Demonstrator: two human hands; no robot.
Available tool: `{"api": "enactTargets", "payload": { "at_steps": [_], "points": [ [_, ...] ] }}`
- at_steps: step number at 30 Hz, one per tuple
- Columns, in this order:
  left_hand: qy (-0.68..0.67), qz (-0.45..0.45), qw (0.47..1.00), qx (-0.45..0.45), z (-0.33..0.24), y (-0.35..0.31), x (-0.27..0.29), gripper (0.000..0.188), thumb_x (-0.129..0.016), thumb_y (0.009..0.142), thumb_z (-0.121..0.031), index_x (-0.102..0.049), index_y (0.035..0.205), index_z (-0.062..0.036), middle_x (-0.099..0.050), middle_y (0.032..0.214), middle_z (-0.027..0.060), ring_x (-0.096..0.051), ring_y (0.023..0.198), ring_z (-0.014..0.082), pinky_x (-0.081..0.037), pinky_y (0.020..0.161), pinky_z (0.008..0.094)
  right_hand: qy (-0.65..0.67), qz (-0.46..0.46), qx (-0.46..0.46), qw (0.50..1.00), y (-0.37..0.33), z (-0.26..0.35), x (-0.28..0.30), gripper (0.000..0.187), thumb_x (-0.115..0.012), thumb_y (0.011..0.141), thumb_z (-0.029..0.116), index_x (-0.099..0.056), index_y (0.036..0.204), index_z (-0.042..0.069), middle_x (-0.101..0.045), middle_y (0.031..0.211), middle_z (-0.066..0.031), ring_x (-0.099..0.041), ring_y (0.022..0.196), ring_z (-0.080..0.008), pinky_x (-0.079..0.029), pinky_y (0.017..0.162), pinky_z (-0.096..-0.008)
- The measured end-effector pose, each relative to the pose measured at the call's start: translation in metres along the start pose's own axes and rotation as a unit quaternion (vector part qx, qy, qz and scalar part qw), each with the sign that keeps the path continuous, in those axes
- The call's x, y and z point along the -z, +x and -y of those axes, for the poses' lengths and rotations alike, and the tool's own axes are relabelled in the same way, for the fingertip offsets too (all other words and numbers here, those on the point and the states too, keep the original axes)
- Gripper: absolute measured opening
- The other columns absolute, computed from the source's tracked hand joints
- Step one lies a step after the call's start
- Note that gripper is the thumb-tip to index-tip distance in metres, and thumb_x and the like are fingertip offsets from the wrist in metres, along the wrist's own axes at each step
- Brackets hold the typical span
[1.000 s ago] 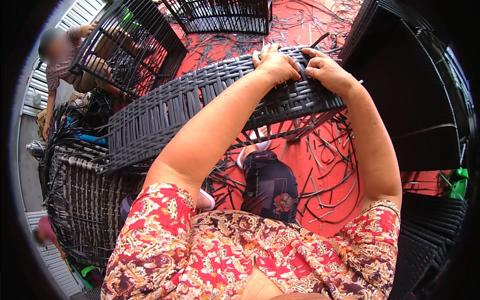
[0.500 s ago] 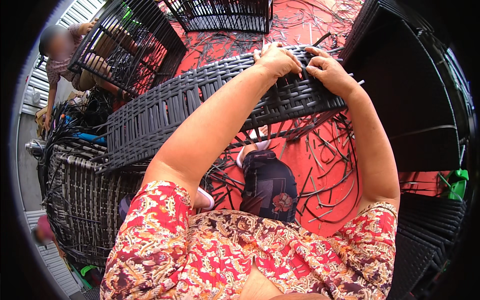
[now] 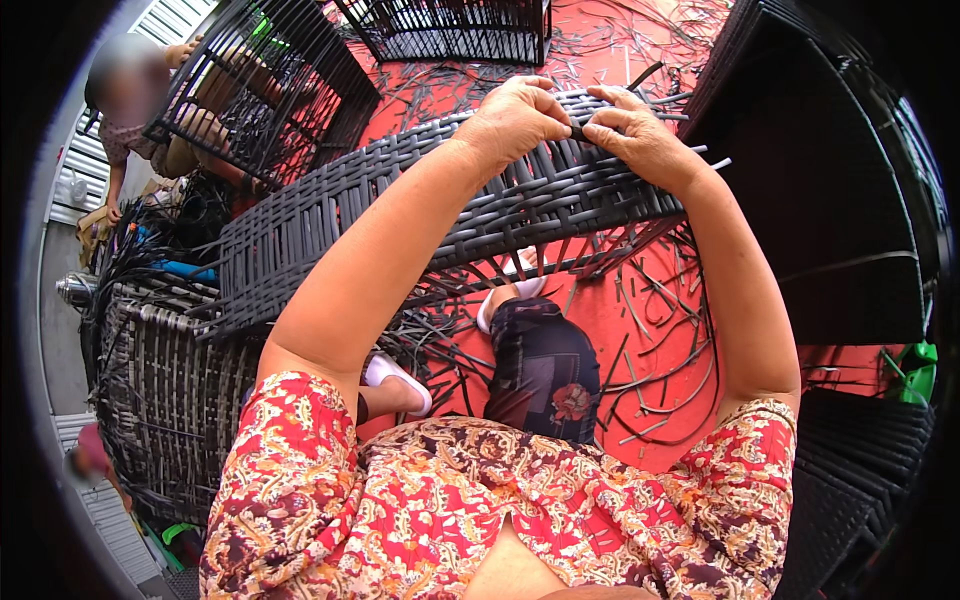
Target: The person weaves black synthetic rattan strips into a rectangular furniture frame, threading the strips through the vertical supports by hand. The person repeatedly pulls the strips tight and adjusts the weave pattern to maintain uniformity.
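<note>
A long dark grey woven panel (image 3: 330,215) of flat strips on a frame slants across in front of me, its right end higher. Loose strip ends stick out past that right end. Over its far edge, my left hand (image 3: 520,118) pinches a dark strip between thumb and forefinger. My right hand (image 3: 640,135) is close beside it on the weave, thumb and fingers drawn together around the same spot. The thumbs almost meet there. Most of the strip is hidden by the fingers, and the right fingertips are partly out of sight.
Cut strips (image 3: 650,350) litter the red floor (image 3: 625,400). Another person (image 3: 125,110) sits at the left beside an open black frame (image 3: 270,90). A woven piece (image 3: 170,390) stands at the near left. Large dark panels (image 3: 820,190) lean on the right, with stacked woven pieces (image 3: 850,480) below.
My left hand has slid left along the far edge and its fingers have come together in a pinch. The right hand has shifted slightly left, its thumb toward the left one.
</note>
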State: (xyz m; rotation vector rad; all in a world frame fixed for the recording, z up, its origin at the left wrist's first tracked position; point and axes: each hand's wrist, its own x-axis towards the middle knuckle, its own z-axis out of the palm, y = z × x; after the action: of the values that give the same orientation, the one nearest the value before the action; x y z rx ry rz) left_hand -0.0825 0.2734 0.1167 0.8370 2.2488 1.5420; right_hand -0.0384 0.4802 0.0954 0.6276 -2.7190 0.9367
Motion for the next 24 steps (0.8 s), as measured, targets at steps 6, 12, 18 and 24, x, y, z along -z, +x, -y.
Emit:
{"api": "enactTargets", "payload": {
  "at_steps": [6, 12, 18, 24],
  "points": [
    [0.223, -0.067, 0.972, -0.039, 0.022, -0.015, 0.002, 0.017, -0.072, 0.07, -0.016, -0.071, 0.087, -0.0113, -0.04, 0.132, 0.0203, -0.039, 0.122, 0.0303, -0.032, 0.099, 0.0332, 0.244, 0.023, -0.126, 0.961, 0.0, 0.013, 0.002, 0.025, -0.06, 0.085, 0.024, -0.061, 0.075, 0.001, -0.045, 0.129, -0.0086, -0.045, 0.105, -0.0123, -0.037, 0.085, -0.0254],
    [0.307, -0.13, 0.942, -0.024, 0.023, -0.015, -0.013, 0.018, -0.07, 0.07, -0.031, -0.072, 0.087, -0.0232, -0.036, 0.137, 0.0172, -0.028, 0.129, 0.0324, -0.017, 0.104, 0.0534, 0.264, 0.012, -0.132, 0.955, -0.001, 0.008, 0.003, 0.021, -0.059, 0.084, 0.017, -0.056, 0.067, 0.004, -0.044, 0.132, -0.0097, -0.041, 0.112, -0.0119, -0.034, 0.091, -0.0253],
    [0.39, -0.133, 0.911, 0.005, 0.028, -0.012, -0.02, 0.019, -0.066, 0.07, -0.038, -0.072, 0.085, -0.0277, -0.031, 0.141, 0.0167, -0.021, 0.132, 0.0327, -0.011, 0.104, 0.0554, 0.282, 0.002, -0.15, 0.947, -0.002, 0.01, 0.003, 0.021, -0.058, 0.083, 0.016, -0.056, 0.065, 0.005, -0.045, 0.131, -0.0095, -0.045, 0.107, -0.0116, -0.034, 0.089, -0.0244],
    [0.328, -0.131, 0.93, 0.101, 0.015, 0.004, -0.028, 0.03, -0.068, 0.068, -0.047, -0.073, 0.079, -0.0197, -0.032, 0.14, 0.0182, -0.024, 0.131, 0.0317, -0.013, 0.102, 0.0517, 0.259, -0.006, -0.144, 0.955, -0.002, 0.006, 0.002, 0.021, -0.058, 0.082, 0.015, -0.056, 0.065, 0.005, -0.046, 0.13, -0.0091, -0.045, 0.106, -0.0112, -0.034, 0.088, -0.0241]
  ]
}}
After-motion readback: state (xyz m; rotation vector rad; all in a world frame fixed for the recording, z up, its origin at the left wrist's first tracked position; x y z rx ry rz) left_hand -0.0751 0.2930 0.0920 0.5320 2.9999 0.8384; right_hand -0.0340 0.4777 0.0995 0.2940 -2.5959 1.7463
